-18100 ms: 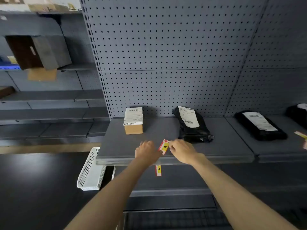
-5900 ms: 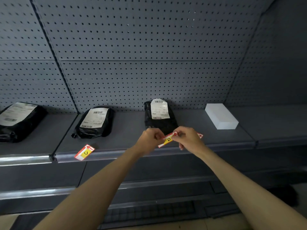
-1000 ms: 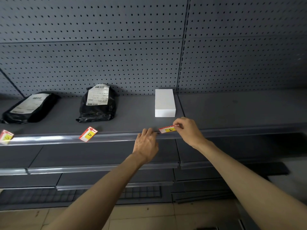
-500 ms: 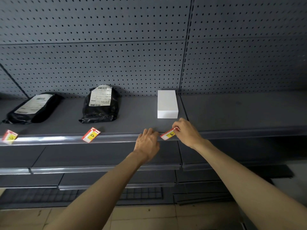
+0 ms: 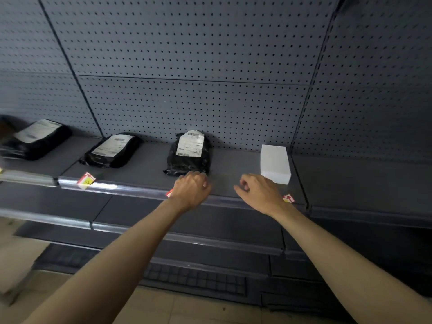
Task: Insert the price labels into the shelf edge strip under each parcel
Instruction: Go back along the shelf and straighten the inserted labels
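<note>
Both hands are raised at the front edge of the shelf (image 5: 145, 167). The left hand (image 5: 190, 190) hovers over the edge strip (image 5: 131, 187), just in front of the middle black parcel (image 5: 190, 152); its fingers are curled loosely and grasp nothing visible. A label (image 5: 169, 194) sits in the strip directly behind this hand, mostly hidden by it. The right hand (image 5: 258, 191) is near the white box (image 5: 275, 163), fingers half-curled and empty. A second label (image 5: 288, 198) stands at the strip under the box, partly hidden behind the right wrist; its letter cannot be read. A third label (image 5: 86, 180) sits tilted at the strip under the next black parcel (image 5: 112, 149) to the left. A further parcel (image 5: 35, 137) lies on the adjoining bay at far left, blurred. Whether each label is fully seated cannot be told.
</note>
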A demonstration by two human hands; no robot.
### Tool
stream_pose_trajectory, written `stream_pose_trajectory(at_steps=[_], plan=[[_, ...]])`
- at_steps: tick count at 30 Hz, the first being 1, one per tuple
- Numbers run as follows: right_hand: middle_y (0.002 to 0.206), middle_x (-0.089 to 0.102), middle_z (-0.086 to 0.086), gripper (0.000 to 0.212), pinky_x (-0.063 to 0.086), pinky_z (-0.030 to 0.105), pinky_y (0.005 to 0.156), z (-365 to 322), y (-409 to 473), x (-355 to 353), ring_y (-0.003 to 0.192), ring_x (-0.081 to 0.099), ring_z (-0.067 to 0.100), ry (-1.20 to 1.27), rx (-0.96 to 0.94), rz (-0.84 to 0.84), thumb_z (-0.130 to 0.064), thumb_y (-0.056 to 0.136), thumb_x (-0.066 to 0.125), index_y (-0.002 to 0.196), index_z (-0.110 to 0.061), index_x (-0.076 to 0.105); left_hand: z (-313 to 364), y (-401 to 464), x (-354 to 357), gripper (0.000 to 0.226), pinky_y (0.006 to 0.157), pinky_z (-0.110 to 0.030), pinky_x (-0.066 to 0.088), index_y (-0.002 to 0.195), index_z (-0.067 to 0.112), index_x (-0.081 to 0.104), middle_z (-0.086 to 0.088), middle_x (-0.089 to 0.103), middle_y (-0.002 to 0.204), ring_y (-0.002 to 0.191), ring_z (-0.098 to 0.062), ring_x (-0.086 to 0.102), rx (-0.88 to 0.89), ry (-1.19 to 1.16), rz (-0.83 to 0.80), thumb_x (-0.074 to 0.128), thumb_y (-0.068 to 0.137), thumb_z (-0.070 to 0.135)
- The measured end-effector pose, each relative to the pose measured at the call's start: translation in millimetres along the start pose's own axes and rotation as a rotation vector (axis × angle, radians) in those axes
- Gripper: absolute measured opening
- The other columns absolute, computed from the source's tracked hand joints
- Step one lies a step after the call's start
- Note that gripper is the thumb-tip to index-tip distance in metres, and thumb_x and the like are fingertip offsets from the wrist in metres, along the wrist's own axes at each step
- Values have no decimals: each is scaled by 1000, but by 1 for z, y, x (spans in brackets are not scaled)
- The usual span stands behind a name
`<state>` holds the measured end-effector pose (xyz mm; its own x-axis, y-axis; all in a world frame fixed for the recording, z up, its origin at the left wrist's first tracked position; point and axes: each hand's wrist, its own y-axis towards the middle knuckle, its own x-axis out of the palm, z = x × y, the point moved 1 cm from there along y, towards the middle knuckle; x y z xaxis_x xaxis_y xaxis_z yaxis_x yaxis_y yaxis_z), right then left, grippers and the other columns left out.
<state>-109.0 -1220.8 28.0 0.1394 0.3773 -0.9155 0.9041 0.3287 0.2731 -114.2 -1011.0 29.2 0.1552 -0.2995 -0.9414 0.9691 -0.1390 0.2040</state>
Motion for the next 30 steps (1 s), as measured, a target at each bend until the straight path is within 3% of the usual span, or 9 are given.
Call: stream_pose_trajectory(at_steps=[4,11,21,23,26,30], plan=[[77,60,-1,30,39,27,52,-82,32,14,66,56,17,5,-100,-24,-42,91,54,76,-16,54,-76,-23,-51,27,76,-38,47,81,12,63,-11,68,92,91,-33,62,-72,23,94,52,88,35],[82,61,0,35,50,37,66,-252,80,54,74,58,22,-5,-195,-38,-50,88,51,75,-18,56,-244,-89,-147,26,76,-39,48,81,17,60,-7,68,92,94,-30,62,-197,101,150,52,86,40],[87,62,6,36,50,39,67,-515,141,136,77,60,27,65,-390,-92,-44,95,47,81,-12,55,-476,-218,-257,29,74,-39,51,89,17,60,-11,69,101,93,-31,64,-420,210,143,48,90,44],[88,63,8,37,52,41,68,-562,154,152,76,59,28,57,-432,-100,-42,96,45,83,-9,56,-517,-238,-275,30,70,-37,52,87,18,60,-7,69,97,85,-27,63,-446,221,168,47,91,45],[89,64,8,37,49,39,67,-630,177,177,78,59,28,53,-507,-111,-43,96,45,82,-9,55,-577,-260,-299,30,60,-31,41,87,20,60,-3,68,92,75,-19,57,-500,256,204,46,92,47],[85,63,7,34,43,35,63,-708,213,213,78,61,28,78,-561,-126,-42,95,47,73,-16,45,-655,-275,-321,33,50,-28,35,88,21,60,-4,69,88,70,-19,57,-548,295,235,44,91,49]])
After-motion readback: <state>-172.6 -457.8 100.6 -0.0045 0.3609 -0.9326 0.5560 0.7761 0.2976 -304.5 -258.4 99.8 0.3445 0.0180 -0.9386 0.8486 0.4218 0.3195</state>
